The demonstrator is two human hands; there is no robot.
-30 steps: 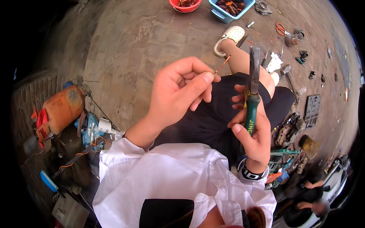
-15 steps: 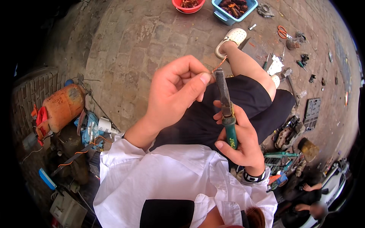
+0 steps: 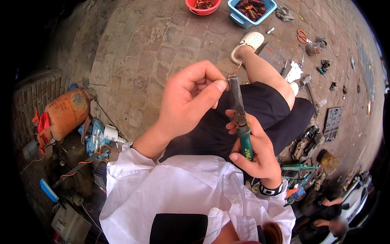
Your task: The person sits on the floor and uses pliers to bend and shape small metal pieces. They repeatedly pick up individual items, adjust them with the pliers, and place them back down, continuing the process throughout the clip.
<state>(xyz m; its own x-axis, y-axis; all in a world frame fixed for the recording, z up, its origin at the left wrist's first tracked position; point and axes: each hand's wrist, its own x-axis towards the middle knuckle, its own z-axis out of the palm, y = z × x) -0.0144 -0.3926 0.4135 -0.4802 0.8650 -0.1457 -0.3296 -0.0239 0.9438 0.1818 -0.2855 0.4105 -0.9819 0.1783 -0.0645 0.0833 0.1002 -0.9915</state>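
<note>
My left hand [image 3: 187, 99] pinches a thin copper wire [image 3: 237, 68] between thumb and index finger, the other fingers curled. Closed round the green handle of metal pliers [image 3: 239, 101], my right hand [image 3: 256, 148] has the jaws' tip up against the wire beside my left fingertips; whether the jaws grip it I cannot tell. Both hands are over dark cloth [image 3: 270, 99] on my lap, with a bare leg and white clog [image 3: 252, 40] just beyond.
Red basin [image 3: 203, 11] and blue tub [image 3: 239, 20] with dark pieces at top. Orange gas cylinder [image 3: 67, 114] and clutter at left. Orange scissors [image 3: 301, 36], scattered tools and dark case [image 3: 332, 124] at right. Another person [image 3: 325, 209] beside a white vehicle [image 3: 353, 197] at lower right.
My right hand and the pliers have moved left, bringing the jaws from apart to up against the wire. My left hand still pinches the wire in nearly the same place.
</note>
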